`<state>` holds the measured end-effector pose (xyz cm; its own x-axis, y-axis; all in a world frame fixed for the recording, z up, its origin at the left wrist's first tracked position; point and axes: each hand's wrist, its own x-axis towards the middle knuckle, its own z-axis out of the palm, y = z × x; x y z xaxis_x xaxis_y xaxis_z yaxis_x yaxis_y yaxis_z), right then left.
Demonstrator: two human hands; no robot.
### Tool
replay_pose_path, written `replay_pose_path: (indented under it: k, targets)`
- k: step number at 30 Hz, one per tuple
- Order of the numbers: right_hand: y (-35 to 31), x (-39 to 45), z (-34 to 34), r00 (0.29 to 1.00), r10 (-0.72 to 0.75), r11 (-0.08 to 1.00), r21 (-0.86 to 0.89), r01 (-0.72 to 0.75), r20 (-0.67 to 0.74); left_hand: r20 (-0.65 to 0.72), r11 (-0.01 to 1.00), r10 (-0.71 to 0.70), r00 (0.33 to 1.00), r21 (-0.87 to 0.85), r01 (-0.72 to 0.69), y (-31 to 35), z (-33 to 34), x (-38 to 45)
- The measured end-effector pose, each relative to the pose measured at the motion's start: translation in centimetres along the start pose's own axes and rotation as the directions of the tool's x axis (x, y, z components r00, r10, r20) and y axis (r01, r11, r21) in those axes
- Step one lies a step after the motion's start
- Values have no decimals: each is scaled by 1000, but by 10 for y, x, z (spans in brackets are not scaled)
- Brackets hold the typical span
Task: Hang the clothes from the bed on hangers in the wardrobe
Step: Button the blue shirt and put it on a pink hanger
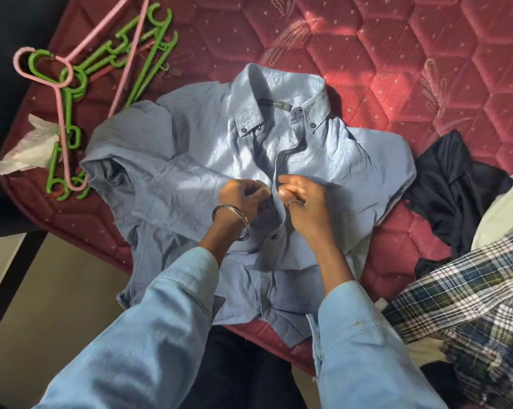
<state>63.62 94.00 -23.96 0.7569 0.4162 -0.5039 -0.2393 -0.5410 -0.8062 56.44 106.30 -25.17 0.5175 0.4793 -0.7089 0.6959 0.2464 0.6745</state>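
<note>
A light blue button-up shirt (pixel 196 149) lies face up on the red quilted mattress (pixel 397 54), collar toward the far side. My left hand (pixel 243 199) pinches the left edge of the shirt's front placket at mid-chest. My right hand (pixel 301 202) pinches the right edge of the placket just beside it. Both hands meet over the button line. A pile of green hangers (pixel 131 63) with a pink hanger (pixel 63 93) across them lies at the mattress's far left corner, partly under the shirt's sleeve.
A dark garment (pixel 456 187) and a plaid shirt (pixel 456 305) are heaped on the right of the bed, with a white cloth (pixel 503 214) behind them. A crumpled white plastic bag (pixel 28 152) lies by the hangers. The floor (pixel 57 290) shows at lower left.
</note>
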Motion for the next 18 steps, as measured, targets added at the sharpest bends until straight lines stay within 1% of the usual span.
replay_pose_path:
  k: [4,7,10,12,15,17,18]
  targets:
    - [-5,9,-9,980,173,975,124,-184,96,58,998,-6,998,-58,9,0,-1,-2]
    - [-13,12,-7,971,205,956,189,-226,125,46,995,-44,998,-89,48,2,-1,-2]
    - [-14,13,-1,979,184,961,194,-197,84,26,994,-60,998,-90,62,2,1,1]
    - [-11,14,1,988,149,979,132,-153,34,13,991,-90,996,-100,91,4,2,3]
    - [-8,11,4,998,61,998,-15,-62,-21,20,985,-135,991,-109,137,10,4,2]
    - [-7,7,7,999,-9,998,-58,7,-44,11,988,-130,991,-87,131,9,5,2]
    - [-7,6,10,997,-44,997,-67,41,-56,-16,989,-130,991,-78,129,7,5,3]
